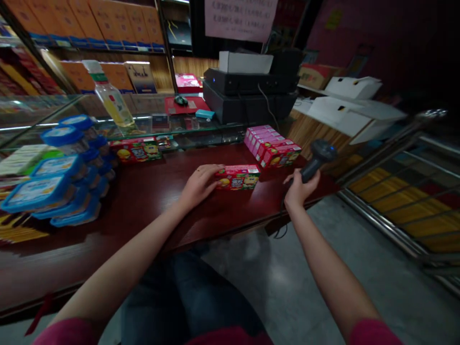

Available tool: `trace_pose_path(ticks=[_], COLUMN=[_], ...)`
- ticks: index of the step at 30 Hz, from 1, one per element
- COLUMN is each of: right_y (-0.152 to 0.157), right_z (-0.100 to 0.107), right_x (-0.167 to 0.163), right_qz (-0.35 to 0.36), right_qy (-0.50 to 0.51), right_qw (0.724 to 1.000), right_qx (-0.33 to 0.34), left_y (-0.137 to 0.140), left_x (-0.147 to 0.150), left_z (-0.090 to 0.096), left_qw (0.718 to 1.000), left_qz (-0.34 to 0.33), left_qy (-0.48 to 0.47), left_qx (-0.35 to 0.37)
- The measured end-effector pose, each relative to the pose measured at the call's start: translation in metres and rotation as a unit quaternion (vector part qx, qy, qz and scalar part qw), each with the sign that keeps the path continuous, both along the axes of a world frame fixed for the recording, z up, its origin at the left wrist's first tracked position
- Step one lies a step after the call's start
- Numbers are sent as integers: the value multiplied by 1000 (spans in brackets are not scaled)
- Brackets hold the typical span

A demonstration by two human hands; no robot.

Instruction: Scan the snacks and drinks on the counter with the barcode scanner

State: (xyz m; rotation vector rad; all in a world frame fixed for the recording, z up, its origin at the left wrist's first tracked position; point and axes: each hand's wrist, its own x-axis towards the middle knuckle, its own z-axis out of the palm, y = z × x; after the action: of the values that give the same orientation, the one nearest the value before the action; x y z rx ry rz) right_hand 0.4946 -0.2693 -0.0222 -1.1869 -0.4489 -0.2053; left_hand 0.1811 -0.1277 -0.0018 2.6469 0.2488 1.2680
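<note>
Blue-lidded tubs (53, 167) share the glossy bench (151, 191) with the middle red box (239, 182), well to its left. The left hand (201, 181) pinches that box's left end in its fingers; right of it, the right hand (300, 190) wraps its fingers round a scanner (321, 152); farther right stands a metal rack (395, 143).

The scene is viewed from the wearer's head, with the camera faced forward and tilted down across the counter (143, 191). The lap (187, 292) is taken in close by, at the bottom centre; the left hand (201, 183) and the right hand (301, 190) are framed either side of centre. Shelves (160, 72) are seen farther off, at the upper left.
</note>
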Motion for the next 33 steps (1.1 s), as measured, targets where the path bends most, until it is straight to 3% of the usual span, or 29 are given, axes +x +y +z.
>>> trace_pose_path(ticks=[4,10,14,20,24,27,30,33], right_y=[-12,-17,-16,-18,-22,-23,-18,-3], right_z=[-11,-22,-22,-19,-15,-9,1,12], right_x=[34,35,31,29,25,11,-17,-59], right_qz=[-101,-131,-104,-99,-108,-82,-44,27], right_qy=[63,123,108,97,77,28,-34,-77], right_qw=[993,983,989,990,991,996,997,996], right_qx=[6,38,11,23,27,27,52,46], left_y=[-28,-49,-50,-48,-54,-45,-14,34], left_x=[84,180,212,234,228,198,141,59], left_z=[-6,-11,-8,-5,-10,-14,-17,-15], left_qw=[999,997,994,987,980,973,965,946], left_qz=[-12,36,68,125,131,152,200,296], left_qy=[-10,34,43,56,110,130,133,120], left_qx=[32,62,69,81,100,112,107,62])
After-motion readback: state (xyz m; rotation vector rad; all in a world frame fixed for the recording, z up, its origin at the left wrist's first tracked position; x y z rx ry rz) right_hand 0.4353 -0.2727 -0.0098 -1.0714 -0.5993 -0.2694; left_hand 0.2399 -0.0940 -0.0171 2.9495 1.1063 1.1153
